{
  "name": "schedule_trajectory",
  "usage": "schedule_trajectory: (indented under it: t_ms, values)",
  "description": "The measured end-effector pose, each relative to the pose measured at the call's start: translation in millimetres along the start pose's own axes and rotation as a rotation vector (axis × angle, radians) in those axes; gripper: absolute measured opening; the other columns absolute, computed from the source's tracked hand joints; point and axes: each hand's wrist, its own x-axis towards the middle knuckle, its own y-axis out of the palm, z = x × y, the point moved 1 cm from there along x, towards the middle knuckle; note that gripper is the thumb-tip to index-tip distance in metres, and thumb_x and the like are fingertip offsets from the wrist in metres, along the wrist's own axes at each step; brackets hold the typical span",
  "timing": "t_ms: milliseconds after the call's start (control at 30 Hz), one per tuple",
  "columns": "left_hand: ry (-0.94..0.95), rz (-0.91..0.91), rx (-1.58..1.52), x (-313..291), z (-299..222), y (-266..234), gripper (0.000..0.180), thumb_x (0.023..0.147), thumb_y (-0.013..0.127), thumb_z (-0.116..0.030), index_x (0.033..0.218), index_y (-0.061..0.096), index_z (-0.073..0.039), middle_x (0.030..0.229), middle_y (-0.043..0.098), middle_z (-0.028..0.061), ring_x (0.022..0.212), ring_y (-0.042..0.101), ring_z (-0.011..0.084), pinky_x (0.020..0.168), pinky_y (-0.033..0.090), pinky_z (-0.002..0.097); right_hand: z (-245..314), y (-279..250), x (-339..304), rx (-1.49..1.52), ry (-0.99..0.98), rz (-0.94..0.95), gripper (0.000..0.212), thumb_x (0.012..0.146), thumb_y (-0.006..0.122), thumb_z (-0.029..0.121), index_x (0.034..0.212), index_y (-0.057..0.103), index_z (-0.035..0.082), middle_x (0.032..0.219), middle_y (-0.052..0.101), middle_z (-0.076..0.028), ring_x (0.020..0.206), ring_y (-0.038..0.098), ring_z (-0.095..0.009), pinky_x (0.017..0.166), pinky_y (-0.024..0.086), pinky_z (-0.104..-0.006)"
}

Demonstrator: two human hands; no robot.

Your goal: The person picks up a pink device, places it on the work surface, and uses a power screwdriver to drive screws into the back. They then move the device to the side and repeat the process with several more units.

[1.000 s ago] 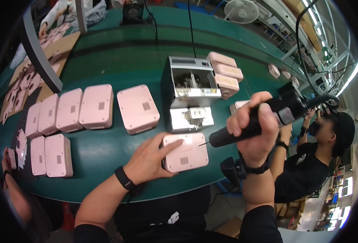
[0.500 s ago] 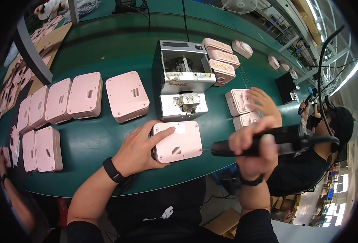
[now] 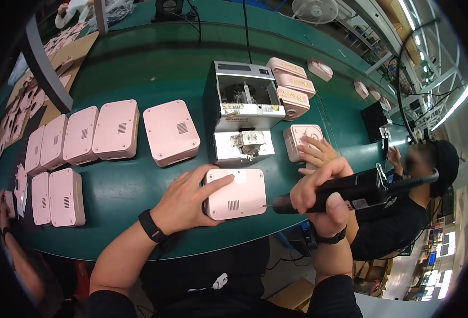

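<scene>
A pink plastic housing [image 3: 250,186] lies on the green bench, its face with a slotted vent and corner screw holes turned up. My left hand [image 3: 185,198] grips its left side, thumb and fingers round the edge and the index finger stretched over the top. In my right hand [image 3: 323,197] is a black electric screwdriver [image 3: 358,188], held sideways with its cord trailing off to the right. Its thin bit points left, by the housing's lower right corner; whether it touches I cannot tell.
A metal screw feeder [image 3: 244,114] stands beyond the housing. Several pink housings [image 3: 114,130] stand at left, another [image 3: 171,130] nearer. A co-worker's hand [image 3: 318,152] rests on a pink unit [image 3: 295,140] at right; lettered pink units [image 3: 292,100] stand behind. Another person's hand [image 3: 3,206] shows far left.
The screwdriver in my right hand has shifted slightly down and tilted. The co-worker's hand has come down onto the pink unit, which has moved left. The view has shifted slightly.
</scene>
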Motion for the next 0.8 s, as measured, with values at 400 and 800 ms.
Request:
schedule_trajectory:
  t_ms: [400, 800]
  values:
    - [-0.008, 0.002, -0.036, -4.5, -2.2, 3.3, 0.088, 0.061, 0.088, -0.031, 0.141, 0.052, -0.023, 0.132, 0.049, 0.0128, 0.114, 0.056, 0.0356, 0.098, 0.046, 0.0457, -16.3, 20.8, 81.8, 0.051, -0.101, -0.219, 0.024, 0.097, 0.050, 0.031, 0.103, 0.044, 0.009, 0.066, 0.049, -0.005, 0.050, 0.046, -0.016, 0.052, 0.042, -0.0337]
    - [-0.013, -0.032, -0.023, -7.2, 1.3, 2.4, 0.086, 0.061, 0.087, -0.031, 0.139, 0.053, -0.022, 0.131, 0.050, 0.0125, 0.114, 0.056, 0.0356, 0.097, 0.047, 0.0455, 1.6, 33.1, 75.1, 0.037, -0.102, -0.195, 0.021, 0.099, 0.048, 0.030, 0.101, 0.046, 0.009, 0.067, 0.048, -0.004, 0.053, 0.047, -0.016, 0.055, 0.042, -0.0336]
